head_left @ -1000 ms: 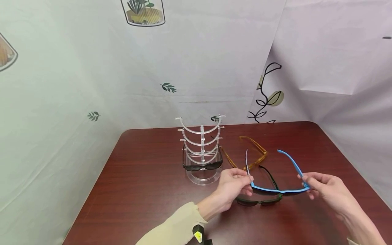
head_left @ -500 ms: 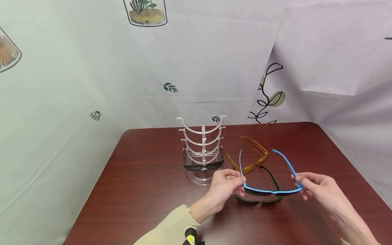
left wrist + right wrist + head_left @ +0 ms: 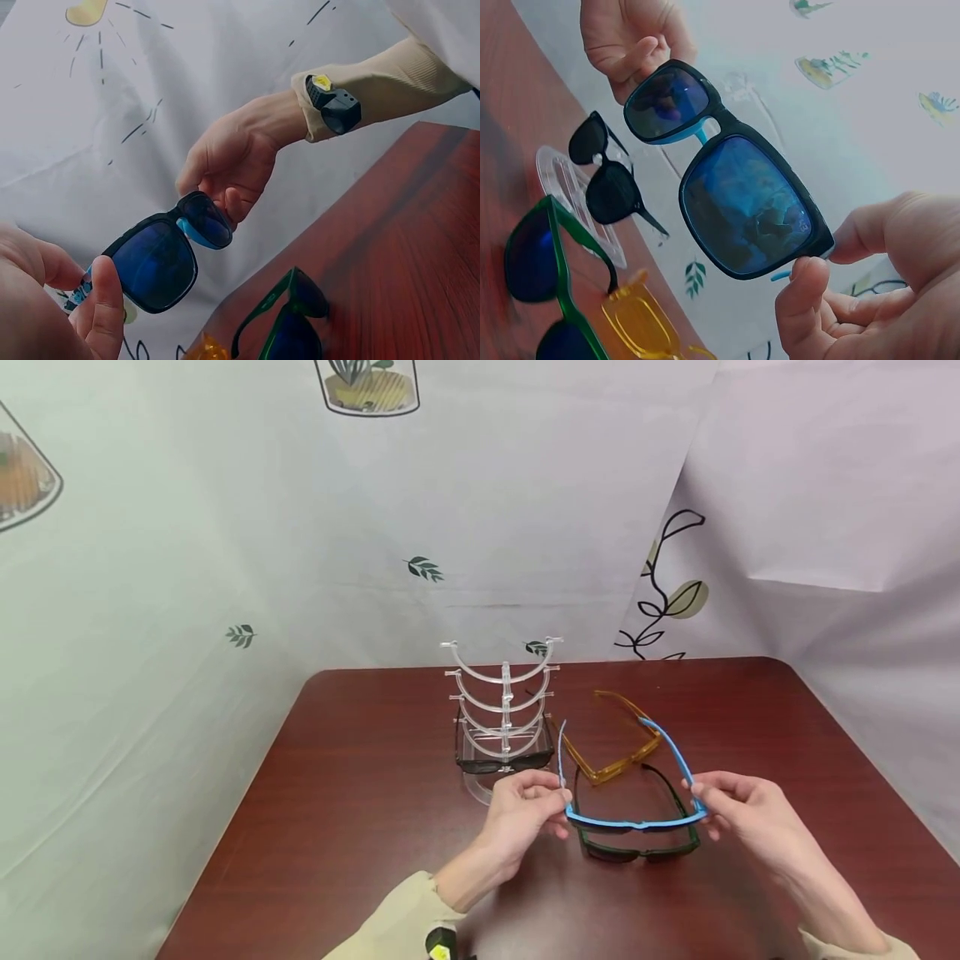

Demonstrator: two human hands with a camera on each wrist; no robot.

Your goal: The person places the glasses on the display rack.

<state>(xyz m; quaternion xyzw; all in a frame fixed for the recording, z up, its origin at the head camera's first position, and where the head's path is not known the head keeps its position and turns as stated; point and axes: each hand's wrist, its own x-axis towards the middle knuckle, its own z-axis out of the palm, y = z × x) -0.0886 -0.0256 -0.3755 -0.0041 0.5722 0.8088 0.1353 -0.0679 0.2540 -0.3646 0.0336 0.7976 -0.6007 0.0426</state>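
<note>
Blue-armed sunglasses (image 3: 639,824) with dark lenses hang in the air between both hands, arms unfolded and pointing away. My left hand (image 3: 517,818) pinches their left hinge corner; my right hand (image 3: 753,818) pinches the right one. In the right wrist view the lenses (image 3: 746,206) look blue and the front rim black. Green-framed sunglasses (image 3: 641,855) lie on the table just beyond and below them. A clear multi-tier stand (image 3: 506,693) rises beyond my left hand, with black sunglasses (image 3: 505,765) on its lowest tier.
Amber glasses (image 3: 617,768) lie with arms open on the dark red table (image 3: 360,777), right of the stand. A pale patterned cloth (image 3: 525,510) hangs behind the table and along its sides.
Both hands have moved left with the blue-armed sunglasses, which now sit closer to the stand and over the green pair's area. The head view has shifted slightly.
</note>
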